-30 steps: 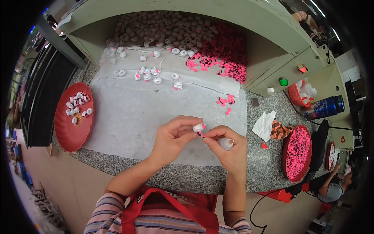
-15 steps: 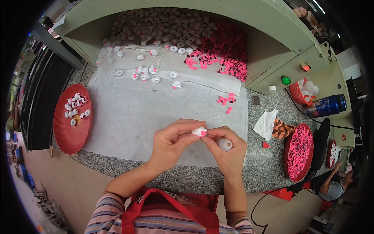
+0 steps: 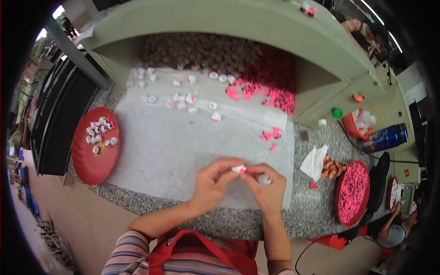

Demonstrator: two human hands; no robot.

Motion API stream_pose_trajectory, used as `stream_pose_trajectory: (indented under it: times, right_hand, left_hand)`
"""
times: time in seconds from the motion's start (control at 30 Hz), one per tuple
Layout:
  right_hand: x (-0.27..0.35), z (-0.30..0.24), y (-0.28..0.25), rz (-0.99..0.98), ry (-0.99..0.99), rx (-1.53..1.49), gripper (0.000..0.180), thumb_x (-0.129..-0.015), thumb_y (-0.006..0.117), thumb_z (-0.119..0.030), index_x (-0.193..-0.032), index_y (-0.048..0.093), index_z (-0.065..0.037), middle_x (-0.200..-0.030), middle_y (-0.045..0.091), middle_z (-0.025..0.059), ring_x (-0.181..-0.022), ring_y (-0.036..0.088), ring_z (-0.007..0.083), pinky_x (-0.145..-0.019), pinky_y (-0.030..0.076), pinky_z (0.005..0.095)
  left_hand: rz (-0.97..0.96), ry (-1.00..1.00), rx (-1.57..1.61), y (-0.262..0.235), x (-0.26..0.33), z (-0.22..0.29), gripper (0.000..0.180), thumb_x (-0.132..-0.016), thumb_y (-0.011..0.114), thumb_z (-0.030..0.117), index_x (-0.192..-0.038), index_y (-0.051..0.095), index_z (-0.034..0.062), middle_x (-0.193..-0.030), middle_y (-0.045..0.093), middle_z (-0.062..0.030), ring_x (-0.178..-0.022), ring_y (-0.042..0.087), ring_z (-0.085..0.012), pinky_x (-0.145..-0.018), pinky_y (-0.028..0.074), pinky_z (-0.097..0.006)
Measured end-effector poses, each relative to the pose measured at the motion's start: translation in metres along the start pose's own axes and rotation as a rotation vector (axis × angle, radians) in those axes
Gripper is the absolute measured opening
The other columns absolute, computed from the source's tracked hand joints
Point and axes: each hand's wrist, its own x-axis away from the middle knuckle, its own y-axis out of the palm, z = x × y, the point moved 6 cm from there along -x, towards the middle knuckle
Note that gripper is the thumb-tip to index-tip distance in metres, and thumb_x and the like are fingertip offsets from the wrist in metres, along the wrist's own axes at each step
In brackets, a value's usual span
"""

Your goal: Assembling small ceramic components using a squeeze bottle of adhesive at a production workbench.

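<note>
A: What are the hands doing?

B: Both are together at the near edge of the worktop (image 3: 316,215). The left hand (image 3: 211,181) is curled, its fingertips pinching a small white piece with a pink part (image 3: 239,169). The right hand (image 3: 268,190) meets it from the other side, fingers closed on the same piece.

A: Anything else in the right hand?

B: Yes, a small round white cap (image 3: 264,179) sits tucked against its fingers, just right of the pinched piece.

A: What lies under them?

B: A pale grey mat (image 3: 174,146) spread over the speckled stone top. The hands hover over its near right corner.

A: And further out?

B: Far on the mat, scattered white caps (image 3: 183,98), and to their right loose pink pieces (image 3: 243,91), with a few more pink ones (image 3: 270,136) nearer, at the mat's right edge. Behind them, under a green shelf, a heap of caps and a dense pink pile (image 3: 275,75).

A: The sides?

B: On the left a red plate (image 3: 89,162) holding a few white caps. On the right a crumpled white tissue (image 3: 315,161), a red dish full of pink pieces (image 3: 352,192), and farther off a blue bottle (image 3: 384,137).
</note>
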Motion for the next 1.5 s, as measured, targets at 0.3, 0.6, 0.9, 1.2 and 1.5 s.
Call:
stream_pose_trajectory:
  times: [0.3, 0.6, 0.9, 1.2, 1.5]
  right_hand:
    - [0.005, 0.009, -0.006, -0.005, 0.063, -0.176, 0.017, -0.068, 0.070, -0.001, -0.083, 0.062, 0.001, -0.075, 0.062, 0.0041, -0.067, 0.054, 0.0061, -0.060, 0.044, 0.0186]
    - [-0.001, 0.022, -0.003, 0.046, 0.046, -0.093, 0.017, -0.066, 0.071, 0.001, -0.080, 0.061, 0.002, -0.066, 0.059, 0.0029, -0.062, 0.052, 0.0061, -0.055, 0.042, 0.0194]
    - [0.018, -0.029, 0.009, 0.072, -0.412, 0.015, 0.026, -0.060, 0.069, 0.008, -0.083, 0.058, 0.001, -0.081, 0.058, 0.0106, -0.067, 0.056, 0.0140, -0.062, 0.045, 0.0239]
    - [0.000, -0.012, 0.007, -0.143, -0.156, -0.428, 0.023, -0.061, 0.068, 0.009, -0.081, 0.059, 0.001, -0.087, 0.059, 0.0128, -0.079, 0.056, 0.0179, -0.069, 0.045, 0.0255]
    - [-0.001, 0.006, 0.003, -0.150, -0.027, -0.528, 0.019, -0.070, 0.066, 0.003, -0.087, 0.058, 0.002, -0.091, 0.057, 0.0121, -0.070, 0.057, 0.0144, -0.055, 0.047, 0.0234]
  left_hand:
    - [-0.091, -0.133, 0.147, 0.006, -0.003, -0.011, 0.027, -0.083, 0.054, 0.003, -0.110, 0.055, -0.0020, -0.104, 0.059, -0.0094, -0.093, 0.056, -0.0130, -0.083, 0.045, -0.025]
    - [-0.077, -0.184, 0.289, 0.002, -0.005, -0.029, 0.025, -0.084, 0.053, 0.003, -0.108, 0.055, -0.0027, -0.106, 0.058, -0.0125, -0.097, 0.055, -0.0161, -0.087, 0.043, -0.029]
    - [-0.098, -0.384, 0.454, 0.002, 0.005, -0.021, 0.030, -0.084, 0.054, 0.005, -0.114, 0.051, 0.0012, -0.097, 0.060, -0.0088, -0.088, 0.058, -0.0134, -0.082, 0.046, -0.027]
    - [-0.225, -0.059, 0.075, -0.002, -0.005, 0.021, 0.023, -0.077, 0.057, -0.008, -0.100, 0.055, -0.0060, -0.094, 0.060, -0.0138, -0.086, 0.061, -0.0181, -0.075, 0.051, -0.028]
    - [-0.156, -0.034, 0.087, 0.009, -0.004, 0.013, 0.021, -0.078, 0.057, -0.006, -0.099, 0.054, -0.0056, -0.095, 0.059, -0.0138, -0.082, 0.061, -0.0179, -0.069, 0.052, -0.027]
